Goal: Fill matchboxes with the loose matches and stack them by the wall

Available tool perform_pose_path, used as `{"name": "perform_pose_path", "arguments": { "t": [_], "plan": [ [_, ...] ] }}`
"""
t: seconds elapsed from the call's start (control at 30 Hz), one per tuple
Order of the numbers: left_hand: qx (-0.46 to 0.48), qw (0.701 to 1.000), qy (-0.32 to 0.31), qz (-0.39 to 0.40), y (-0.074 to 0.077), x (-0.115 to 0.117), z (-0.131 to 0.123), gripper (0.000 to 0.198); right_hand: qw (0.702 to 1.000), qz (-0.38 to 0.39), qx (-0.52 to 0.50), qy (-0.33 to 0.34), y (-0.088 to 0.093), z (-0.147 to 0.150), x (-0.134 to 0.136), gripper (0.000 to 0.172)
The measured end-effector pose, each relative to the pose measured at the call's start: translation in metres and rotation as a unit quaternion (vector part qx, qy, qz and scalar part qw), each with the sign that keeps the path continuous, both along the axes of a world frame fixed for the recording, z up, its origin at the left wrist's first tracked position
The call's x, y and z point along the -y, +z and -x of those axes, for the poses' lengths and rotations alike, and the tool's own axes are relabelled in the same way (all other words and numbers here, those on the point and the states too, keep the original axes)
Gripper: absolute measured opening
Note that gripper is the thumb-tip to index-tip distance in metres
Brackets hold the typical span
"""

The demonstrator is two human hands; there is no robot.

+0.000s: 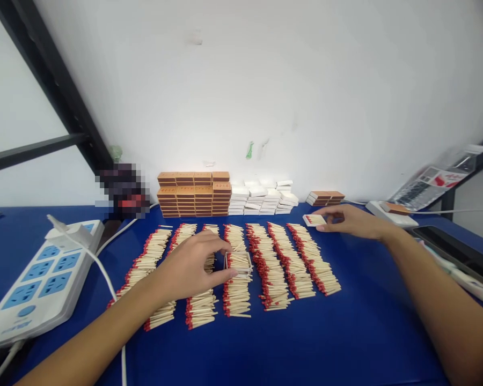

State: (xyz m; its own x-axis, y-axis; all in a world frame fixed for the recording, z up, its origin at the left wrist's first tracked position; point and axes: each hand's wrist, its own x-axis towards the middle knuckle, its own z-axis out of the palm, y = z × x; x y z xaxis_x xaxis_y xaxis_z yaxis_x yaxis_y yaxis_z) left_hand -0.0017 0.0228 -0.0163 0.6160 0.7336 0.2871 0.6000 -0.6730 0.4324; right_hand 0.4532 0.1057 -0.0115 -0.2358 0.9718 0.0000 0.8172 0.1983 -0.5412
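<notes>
My left hand [197,262] pinches a small white tray [239,261] with matches in it, between thumb and fingers, above the middle row of red-tipped matches [236,304]. Off to the right, my right hand [348,221] grips the right end of another white tray [314,220] filled with matches, near the wall. Several rows of loose matches lie side by side on the blue table [306,343], their red heads mostly to the left.
Against the wall are stacked brown matchboxes [193,201], piled white trays [261,201] and a few more brown boxes [325,198]. A power strip [44,279] with cables lies left. At right are a plastic bottle [438,179] and a black object [459,252].
</notes>
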Motion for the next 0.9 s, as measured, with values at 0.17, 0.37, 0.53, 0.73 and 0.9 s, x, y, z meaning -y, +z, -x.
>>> {"name": "perform_pose_path", "arguments": {
  "t": [0.17, 0.37, 0.53, 0.73, 0.9],
  "plan": [
    [-0.001, 1.000, -0.002, -0.001, 0.001, 0.000, 0.000, 0.030, 0.998, 0.035, 0.043, 0.012, -0.009, -0.007, -0.002, 0.073],
    [-0.004, 1.000, 0.001, 0.004, 0.002, -0.001, 0.001, 0.030, 0.998, 0.020, 0.035, 0.046, -0.006, 0.000, -0.002, 0.066],
    [-0.006, 1.000, -0.004, -0.015, 0.001, -0.002, 0.002, 0.031, 0.999, -0.003, 0.047, 0.015, -0.008, -0.001, -0.004, 0.060],
    [-0.005, 1.000, -0.004, -0.012, 0.002, -0.001, 0.002, 0.030, 0.998, -0.033, 0.059, 0.016, -0.007, 0.004, -0.003, 0.042],
    [-0.010, 1.000, -0.007, -0.014, 0.003, -0.002, 0.002, 0.029, 0.997, -0.042, 0.063, 0.007, -0.005, 0.013, 0.000, 0.048]
  ]
}}
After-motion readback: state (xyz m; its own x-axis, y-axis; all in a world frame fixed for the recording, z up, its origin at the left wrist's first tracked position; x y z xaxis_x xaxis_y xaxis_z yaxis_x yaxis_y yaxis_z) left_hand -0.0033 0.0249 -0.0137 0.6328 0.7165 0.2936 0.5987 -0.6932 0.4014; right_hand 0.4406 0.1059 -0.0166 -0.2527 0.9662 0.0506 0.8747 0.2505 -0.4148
